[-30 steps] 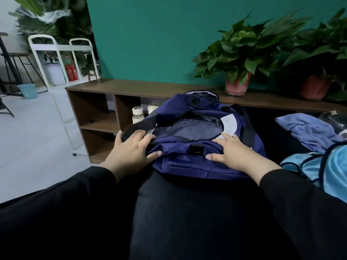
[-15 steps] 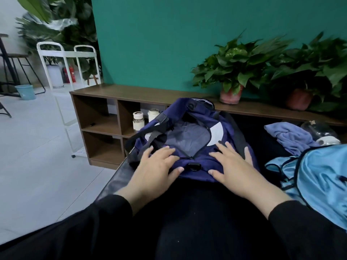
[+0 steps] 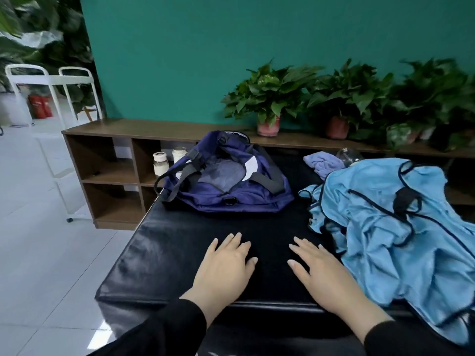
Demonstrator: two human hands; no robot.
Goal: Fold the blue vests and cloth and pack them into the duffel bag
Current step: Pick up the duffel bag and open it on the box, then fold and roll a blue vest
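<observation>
Both your hands lie flat on the black pad, fingers straight, nothing in them. L hand sits near the pad's front edge; R hand is beside it, w/ its outer edge just by the vests, prob. touching the fabric or close to it, can't tell which. The vests are a loose light-blue heap on the pad's right side, dark trim showing, unfolded, part hanging over the front edge. The cloth is bunched at the back, behind the heap, beside a clear glass thing I can't make out. The bag sits at the pad's far left, zip open, mouth up, straps flopped to the sides, so it's ready to take folded items w/o more fuss. The bare strip between bag and hands looks like your folding space. Nothing is packed yet, as far as the open mouth shows. Best guess for next: R hand drags one vest onto the bare strip. Thin slippery fabric, so expect it to slide and bunch.
</observation>
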